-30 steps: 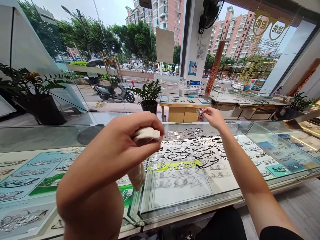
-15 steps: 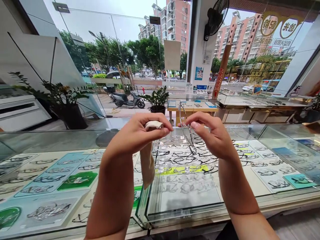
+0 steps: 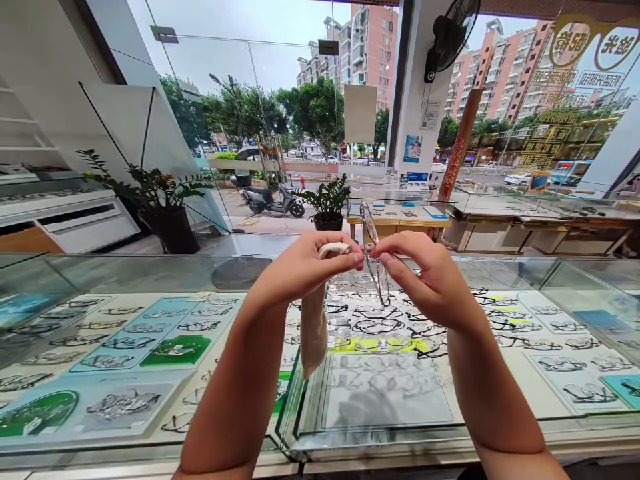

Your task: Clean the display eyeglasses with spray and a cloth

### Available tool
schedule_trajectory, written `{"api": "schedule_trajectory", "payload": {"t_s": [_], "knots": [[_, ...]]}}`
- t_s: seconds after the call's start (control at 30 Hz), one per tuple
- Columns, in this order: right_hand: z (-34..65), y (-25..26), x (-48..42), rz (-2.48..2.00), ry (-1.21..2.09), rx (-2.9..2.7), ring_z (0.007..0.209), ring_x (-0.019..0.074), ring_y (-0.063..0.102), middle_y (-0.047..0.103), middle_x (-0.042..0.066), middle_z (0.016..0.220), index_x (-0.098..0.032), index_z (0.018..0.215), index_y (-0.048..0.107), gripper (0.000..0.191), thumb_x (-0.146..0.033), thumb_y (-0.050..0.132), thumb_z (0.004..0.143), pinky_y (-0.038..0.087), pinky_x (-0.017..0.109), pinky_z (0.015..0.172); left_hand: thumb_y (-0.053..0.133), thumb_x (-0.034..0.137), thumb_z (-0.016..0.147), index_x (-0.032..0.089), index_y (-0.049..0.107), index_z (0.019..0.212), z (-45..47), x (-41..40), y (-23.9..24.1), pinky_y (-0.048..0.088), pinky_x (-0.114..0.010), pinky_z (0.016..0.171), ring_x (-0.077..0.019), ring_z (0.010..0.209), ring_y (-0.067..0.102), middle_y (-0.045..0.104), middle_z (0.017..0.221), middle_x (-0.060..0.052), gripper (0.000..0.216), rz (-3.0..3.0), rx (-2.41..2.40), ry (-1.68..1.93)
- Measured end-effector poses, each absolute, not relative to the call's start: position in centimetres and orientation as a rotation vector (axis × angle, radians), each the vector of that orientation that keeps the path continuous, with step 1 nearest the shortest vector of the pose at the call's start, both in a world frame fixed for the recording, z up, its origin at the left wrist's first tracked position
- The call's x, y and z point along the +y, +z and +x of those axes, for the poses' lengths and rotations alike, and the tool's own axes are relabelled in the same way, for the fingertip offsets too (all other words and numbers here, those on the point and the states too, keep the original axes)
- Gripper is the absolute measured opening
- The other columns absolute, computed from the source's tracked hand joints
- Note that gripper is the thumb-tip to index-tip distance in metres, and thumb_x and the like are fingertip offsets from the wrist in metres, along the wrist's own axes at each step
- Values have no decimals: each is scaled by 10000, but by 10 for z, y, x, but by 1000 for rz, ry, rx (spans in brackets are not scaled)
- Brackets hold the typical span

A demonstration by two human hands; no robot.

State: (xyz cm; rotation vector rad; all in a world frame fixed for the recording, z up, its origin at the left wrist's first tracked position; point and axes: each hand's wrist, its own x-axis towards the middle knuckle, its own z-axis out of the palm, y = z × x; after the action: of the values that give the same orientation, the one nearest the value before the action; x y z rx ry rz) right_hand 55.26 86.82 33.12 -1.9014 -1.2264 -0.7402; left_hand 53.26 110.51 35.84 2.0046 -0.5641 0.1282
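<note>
A pair of eyeglasses (image 3: 379, 279) with a thin frame is held up on edge over the glass counter. My right hand (image 3: 423, 270) pinches it near the middle between thumb and fingers. Close on its other side is my left hand (image 3: 317, 263), closed round a cream cleaning cloth (image 3: 313, 333) that hangs down below the palm. A folded bit of the cloth pokes out between left thumb and forefinger. The left fingertips reach the glasses' near side; whether they touch them I cannot tell.
Below my hands is a glass display case (image 3: 385, 437) with rows of spectacle frames (image 3: 377, 325). Green trays (image 3: 176, 349) lie in the left part. Beyond the case stand potted plants (image 3: 167, 213), a wooden display table (image 3: 395, 223) and a glass shopfront; a fan (image 3: 450, 41) hangs on the pillar.
My left hand has moved right, up close to the glasses, with the cloth still in it. The glasses have turned slightly in my right hand. The whole view has shifted to the left.
</note>
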Motion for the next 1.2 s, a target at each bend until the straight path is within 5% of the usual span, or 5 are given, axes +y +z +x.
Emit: {"api": "schedule_trajectory", "payload": {"t_s": [0.37,0.73,1.2], "knots": [[553,332,870,-2013,-849,-1310,1222,270,713,806,83,1235,-230,1194,742,200,-267,569,1101,508,453,1059,850,552,840,171,813,838,548,1109,344,442,-291,741,-170,785,594,740,847,-48,383,1898,-588,157],[562,321,890,-1686,-778,-1087,1052,234,750,829,47,1080,-251,973,742,45,-282,742,1006,551,426,977,882,492,775,155,744,764,546,1099,341,406,-264,672,-145,714,525,667,755,-17,365,1862,-550,390],[582,323,882,-1455,-171,-868,824,159,640,736,-5,873,-236,863,744,260,-457,882,878,507,345,830,745,361,861,174,785,848,549,1100,338,448,-273,672,-156,738,614,741,816,-23,192,1987,-527,639]]}}
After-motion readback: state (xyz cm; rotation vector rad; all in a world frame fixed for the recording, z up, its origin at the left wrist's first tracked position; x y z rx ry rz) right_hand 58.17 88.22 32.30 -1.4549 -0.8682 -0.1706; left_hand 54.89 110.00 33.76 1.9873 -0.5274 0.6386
